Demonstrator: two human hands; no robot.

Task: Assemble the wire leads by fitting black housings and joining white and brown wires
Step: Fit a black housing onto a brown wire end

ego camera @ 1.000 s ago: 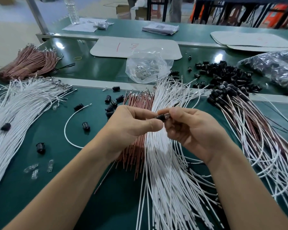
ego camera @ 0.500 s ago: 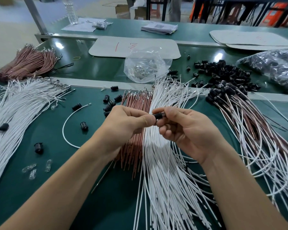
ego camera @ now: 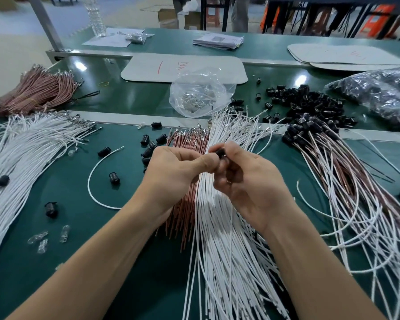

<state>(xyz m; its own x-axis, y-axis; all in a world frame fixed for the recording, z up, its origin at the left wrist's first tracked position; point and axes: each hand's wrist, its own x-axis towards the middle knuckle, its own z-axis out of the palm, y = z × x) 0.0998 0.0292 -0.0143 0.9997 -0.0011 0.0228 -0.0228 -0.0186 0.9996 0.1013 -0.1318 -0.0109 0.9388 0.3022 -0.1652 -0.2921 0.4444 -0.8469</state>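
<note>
at the far left a brown bundle [ego camera: 32, 93] lies on the bench [ego camera: 125, 227], with a white bundle [ego camera: 21, 153] fanned out below it and a few clear bulbs [ego camera: 42, 239] nearer the front. loose housings [ego camera: 114, 177] and one curved white wire [ego camera: 95, 181] sit beside them. the left hand [ego camera: 176, 172] is curled, thumb pressed to forefinger, its tip right against the housing [ego camera: 221, 154]; what that pinch holds is hidden. the housing is raised above the middle brown wires [ego camera: 187, 144] and white wires [ego camera: 222, 250], pinched between thumb and forefinger of the right hand [ego camera: 247, 181], whose other fingers are curled under. behind lies a clear bag [ego camera: 201, 93]. to the right are a housing pile [ego camera: 305, 100], leads [ego camera: 344, 181] with housings fitted, and a dark bag [ego camera: 379, 88].
</note>
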